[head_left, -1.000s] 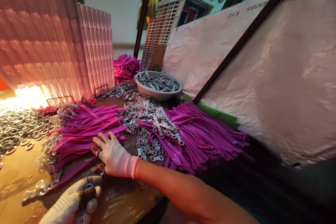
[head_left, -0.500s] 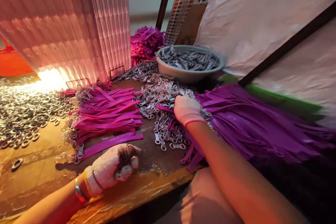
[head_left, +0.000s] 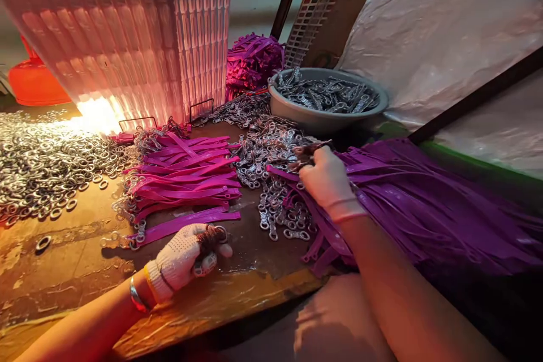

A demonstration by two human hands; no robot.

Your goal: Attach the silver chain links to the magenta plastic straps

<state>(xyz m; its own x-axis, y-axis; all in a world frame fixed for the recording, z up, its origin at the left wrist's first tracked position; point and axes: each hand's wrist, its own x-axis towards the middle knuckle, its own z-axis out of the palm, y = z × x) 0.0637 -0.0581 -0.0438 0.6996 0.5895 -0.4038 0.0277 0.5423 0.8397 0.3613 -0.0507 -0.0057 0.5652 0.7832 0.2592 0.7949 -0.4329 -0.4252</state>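
Observation:
My left hand (head_left: 186, 254), in a white knit glove with brown wrapping on the fingers, is closed near the table's front edge. A metal ring (head_left: 221, 232) shows at its fingertips. Just behind it lies a magenta strap (head_left: 190, 222) with a metal clasp at its left end. My right hand (head_left: 328, 184), also gloved, is over the right side of a heap of silver metal clasps (head_left: 271, 147). Its fingers are bent together; what they pinch is hidden. Beside it spreads a large bundle of purple straps (head_left: 416, 198).
A row of magenta straps with clasps (head_left: 186, 175) lies left of centre. Loose metal rings (head_left: 51, 164) are heaped at the far left, under a bright lamp glow. A grey basin (head_left: 326, 119) of metal clips stands behind, near a ribbed plastic screen (head_left: 127, 39) and more purple straps (head_left: 254, 62).
The view has shifted slightly left, so things appear further right. My right hand has turned, and its brown-wrapped fingers now show. My left hand stays closed near the same strap.

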